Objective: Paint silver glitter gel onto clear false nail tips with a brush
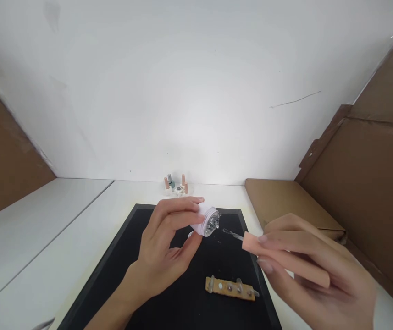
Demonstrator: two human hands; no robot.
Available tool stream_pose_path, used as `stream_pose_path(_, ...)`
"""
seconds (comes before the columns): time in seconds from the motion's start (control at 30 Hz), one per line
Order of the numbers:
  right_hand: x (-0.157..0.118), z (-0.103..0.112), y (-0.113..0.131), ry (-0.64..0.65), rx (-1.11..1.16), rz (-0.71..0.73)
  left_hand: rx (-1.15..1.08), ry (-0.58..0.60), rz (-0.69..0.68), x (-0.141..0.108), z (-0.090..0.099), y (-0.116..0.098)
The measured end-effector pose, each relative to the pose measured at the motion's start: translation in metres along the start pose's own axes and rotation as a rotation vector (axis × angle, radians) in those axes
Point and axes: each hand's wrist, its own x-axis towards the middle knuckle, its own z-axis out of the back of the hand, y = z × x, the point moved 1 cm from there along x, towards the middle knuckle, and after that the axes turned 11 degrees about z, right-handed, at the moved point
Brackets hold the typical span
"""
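Observation:
My left hand [168, 243] grips a small white jar [202, 220], tilted so that its threaded mouth faces right. Crinkled, shiny silvery or clear material shows at the jar's mouth. Between the fingers and thumb of my right hand [313, 270] is a nail polish brush [251, 243] with a long peach cap handle. Its thin bristle tip points left, a short gap away from the jar's mouth. Below them lies a tan strip [230, 288] on the black mat, bearing several small clear and dark pieces.
Several small bottles [177, 184] with peach and grey caps stand at the back against the white wall [189, 91]. A black mat [113, 275] with a raised border covers the middle of the white table [45, 256]. On the right lies a flat cardboard box [285, 201] beside a cardboard panel [371, 183].

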Motion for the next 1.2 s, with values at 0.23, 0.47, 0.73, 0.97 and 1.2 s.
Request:
stream_pose_path(0.23, -0.002, -0.004, -0.003, 0.002, -0.02, 0.029, -0.019, -0.003, 0.039, 0.0, -0.002, 0.0)
stream_pose_path(0.47, -0.002, -0.005, -0.004, 0.031, -0.091, 0.016, 0.023, 0.072, 0.009, 0.005, -0.007, -0.004)
stream_pose_path(0.73, -0.005, -0.007, -0.012, 0.058, -0.142, -0.004, 0.06, 0.111, -0.014, 0.005, -0.011, -0.003)
stream_pose_path(0.97, -0.005, -0.001, -0.012, 0.04, -0.089, -0.031, -0.079, 0.148, 0.099, 0.006, -0.009, 0.002)
stream_pose_path(1.2, -0.003, 0.007, -0.013, 0.073, -0.005, -0.005, -0.325, 0.179, 0.261, 0.005, -0.008, 0.006)
